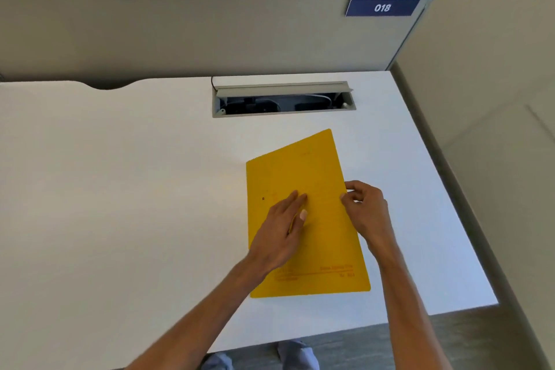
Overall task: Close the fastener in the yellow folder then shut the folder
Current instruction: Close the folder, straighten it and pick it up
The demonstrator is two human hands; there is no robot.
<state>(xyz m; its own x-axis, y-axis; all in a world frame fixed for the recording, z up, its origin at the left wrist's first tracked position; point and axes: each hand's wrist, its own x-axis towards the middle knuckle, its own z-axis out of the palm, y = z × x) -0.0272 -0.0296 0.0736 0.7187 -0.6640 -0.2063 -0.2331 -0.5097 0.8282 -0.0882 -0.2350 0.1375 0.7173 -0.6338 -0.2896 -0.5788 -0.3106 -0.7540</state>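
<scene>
The yellow folder (303,171) lies shut and flat on the white desk (120,189), turned a little clockwise, with red print near its front edge. My left hand (282,231) rests flat on the cover, fingers stretched out and close together. My right hand (365,210) is at the folder's right edge, thumb and fingertips pinching that edge. The fastener is hidden inside the folder.
An open cable tray (283,99) is sunk into the desk behind the folder. A grey partition (180,33) with a blue "018" sign (382,7) stands at the back. The desk's right edge (444,189) runs close to the folder, floor beyond it.
</scene>
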